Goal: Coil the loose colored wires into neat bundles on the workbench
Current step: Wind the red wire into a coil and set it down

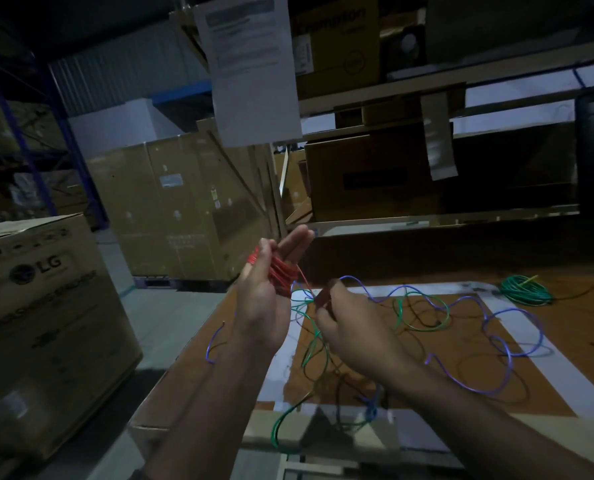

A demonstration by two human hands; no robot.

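My left hand (266, 299) is raised above the workbench's left edge, palm up, fingers straight. A red wire coil (281, 271) is wound around its fingers. My right hand (344, 317) pinches the free end of the red wire just right of the coil. Loose blue wire (496, 341) and loose green wire (423, 313) lie tangled on the brown workbench (548, 393). A coiled green bundle (524, 289) lies at the far right. Thin dark wires are hard to make out.
A large LG cardboard box (46, 323) stands on the floor at left. More boxes (184, 209) and a shelf rack with cartons (375, 174) stand behind the bench. A paper sheet (250, 64) hangs overhead. White tape strips (538, 344) frame the bench surface.
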